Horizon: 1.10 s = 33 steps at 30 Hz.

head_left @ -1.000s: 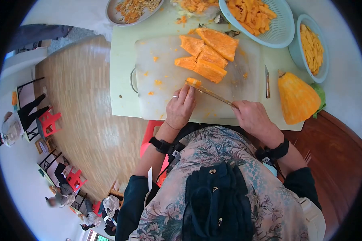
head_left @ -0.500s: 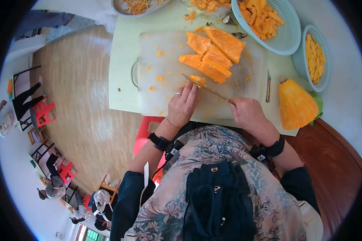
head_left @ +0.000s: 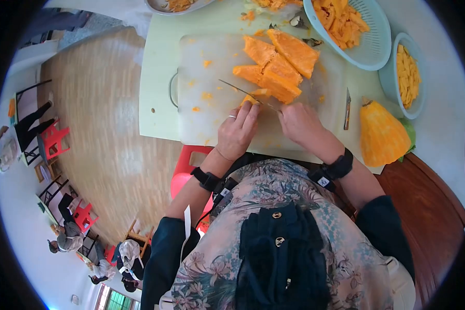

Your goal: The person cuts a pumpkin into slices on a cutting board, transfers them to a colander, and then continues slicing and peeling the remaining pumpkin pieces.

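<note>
My right hand point(head_left: 300, 123) is closed on the handle of a kitchen knife point(head_left: 233, 87), its blade pointing left and away from me. The blade lies across a small orange pumpkin piece point(head_left: 248, 98) on the white cutting board point(head_left: 204, 121). My left hand point(head_left: 237, 132) presses its fingertips on that piece, close beside the blade. Just beyond the blade lie several thick peeled pumpkin chunks point(head_left: 280, 70). Small orange scraps dot the board.
At right are a small knife point(head_left: 347, 108) and a large peeled pumpkin section point(head_left: 382, 135). Farther back stand a pale blue colander point(head_left: 378, 65) and a blue basin point(head_left: 388, 85), both with cut pumpkin. A metal plate point(head_left: 191, 7) of scraps sits at the far edge.
My right hand has moved left and slightly away from me, carrying the knife left across the small piece. My left fingers stay on the piece. The view has shifted slightly.
</note>
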### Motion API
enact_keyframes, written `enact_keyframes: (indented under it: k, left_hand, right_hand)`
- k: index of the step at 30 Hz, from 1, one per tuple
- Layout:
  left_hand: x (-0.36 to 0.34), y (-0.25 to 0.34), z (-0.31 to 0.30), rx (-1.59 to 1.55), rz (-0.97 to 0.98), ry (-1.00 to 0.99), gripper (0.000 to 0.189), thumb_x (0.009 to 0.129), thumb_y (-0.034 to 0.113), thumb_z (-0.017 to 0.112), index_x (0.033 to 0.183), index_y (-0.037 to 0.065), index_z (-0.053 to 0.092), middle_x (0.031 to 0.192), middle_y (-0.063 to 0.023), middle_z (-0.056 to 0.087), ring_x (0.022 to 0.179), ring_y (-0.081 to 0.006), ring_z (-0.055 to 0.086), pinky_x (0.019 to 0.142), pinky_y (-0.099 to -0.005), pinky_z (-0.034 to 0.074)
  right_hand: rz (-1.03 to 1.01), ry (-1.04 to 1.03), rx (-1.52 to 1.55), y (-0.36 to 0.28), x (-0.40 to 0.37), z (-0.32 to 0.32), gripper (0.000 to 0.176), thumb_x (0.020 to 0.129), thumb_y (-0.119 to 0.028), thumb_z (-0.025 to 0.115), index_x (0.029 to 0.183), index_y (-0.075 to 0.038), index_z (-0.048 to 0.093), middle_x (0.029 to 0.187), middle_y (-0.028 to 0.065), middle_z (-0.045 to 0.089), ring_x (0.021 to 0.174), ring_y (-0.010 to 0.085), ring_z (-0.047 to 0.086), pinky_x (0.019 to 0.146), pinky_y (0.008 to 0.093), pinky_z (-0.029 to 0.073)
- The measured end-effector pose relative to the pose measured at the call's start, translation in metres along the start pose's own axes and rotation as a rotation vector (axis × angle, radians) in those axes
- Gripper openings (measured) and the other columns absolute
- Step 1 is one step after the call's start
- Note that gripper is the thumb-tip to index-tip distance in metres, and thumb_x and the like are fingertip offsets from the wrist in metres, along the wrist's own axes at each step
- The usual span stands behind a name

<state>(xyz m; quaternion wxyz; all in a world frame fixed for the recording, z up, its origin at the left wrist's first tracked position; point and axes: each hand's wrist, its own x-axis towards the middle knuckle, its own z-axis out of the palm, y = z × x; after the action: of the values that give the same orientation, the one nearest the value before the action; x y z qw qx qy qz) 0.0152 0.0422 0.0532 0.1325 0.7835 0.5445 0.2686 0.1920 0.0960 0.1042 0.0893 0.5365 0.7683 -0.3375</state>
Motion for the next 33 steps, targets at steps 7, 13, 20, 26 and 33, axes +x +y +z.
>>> enact_keyframes:
  k: [7, 13, 20, 26, 33]
  left_hand:
    - [-0.002, -0.001, 0.001, -0.014, 0.016, 0.056, 0.04, 0.07, 0.004, 0.066, 0.108, 0.003, 0.055, 0.105, -0.0112, 0.058, 0.083, -0.0243, 0.06, 0.064, -0.0311, 0.052]
    - [-0.007, -0.002, 0.0, -0.008, -0.037, 0.058, 0.037, 0.07, 0.006, 0.067, 0.105, 0.006, 0.056, 0.099, -0.0093, 0.057, 0.076, -0.0225, 0.061, 0.057, -0.0295, 0.051]
    - [-0.007, 0.0, 0.0, 0.012, -0.045, 0.057, 0.03, 0.07, 0.008, 0.067, 0.098, 0.005, 0.057, 0.088, -0.009, 0.054, 0.072, -0.0218, 0.058, 0.054, -0.0295, 0.049]
    - [-0.006, -0.002, 0.002, 0.017, 0.01, 0.081, 0.027, 0.067, 0.007, 0.067, 0.092, 0.005, 0.057, 0.086, -0.0087, 0.055, 0.072, -0.0217, 0.058, 0.055, -0.03, 0.049]
    - [-0.003, 0.001, 0.0, -0.002, 0.01, 0.075, 0.027, 0.067, 0.005, 0.067, 0.092, 0.003, 0.056, 0.088, -0.0097, 0.057, 0.073, -0.0231, 0.058, 0.058, -0.0297, 0.05]
  right_hand:
    - [0.01, 0.01, -0.031, 0.004, 0.01, 0.004, 0.018, 0.079, -0.014, 0.051, 0.074, -0.001, 0.062, 0.07, 0.023, 0.061, 0.068, 0.0389, 0.061, 0.063, 0.047, 0.048]
    - [0.025, 0.126, 0.067, 0.005, -0.03, -0.011, 0.018, 0.081, -0.017, 0.053, 0.076, -0.002, 0.062, 0.07, 0.0206, 0.061, 0.066, 0.0377, 0.061, 0.061, 0.0453, 0.048]
    - [-0.027, 0.117, -0.006, 0.003, -0.079, -0.02, 0.012, 0.079, -0.013, 0.055, 0.082, -0.002, 0.057, 0.069, 0.0162, 0.059, 0.061, 0.0353, 0.06, 0.057, 0.0442, 0.048]
    - [0.016, 0.118, -0.049, 0.0, -0.086, -0.015, 0.013, 0.078, -0.013, 0.055, 0.08, -0.001, 0.057, 0.068, 0.0171, 0.059, 0.061, 0.0348, 0.06, 0.057, 0.0433, 0.049]
    - [0.011, 0.086, -0.059, 0.008, -0.08, -0.009, 0.012, 0.078, -0.012, 0.053, 0.078, -0.001, 0.057, 0.067, 0.0188, 0.059, 0.061, 0.0355, 0.06, 0.058, 0.044, 0.049]
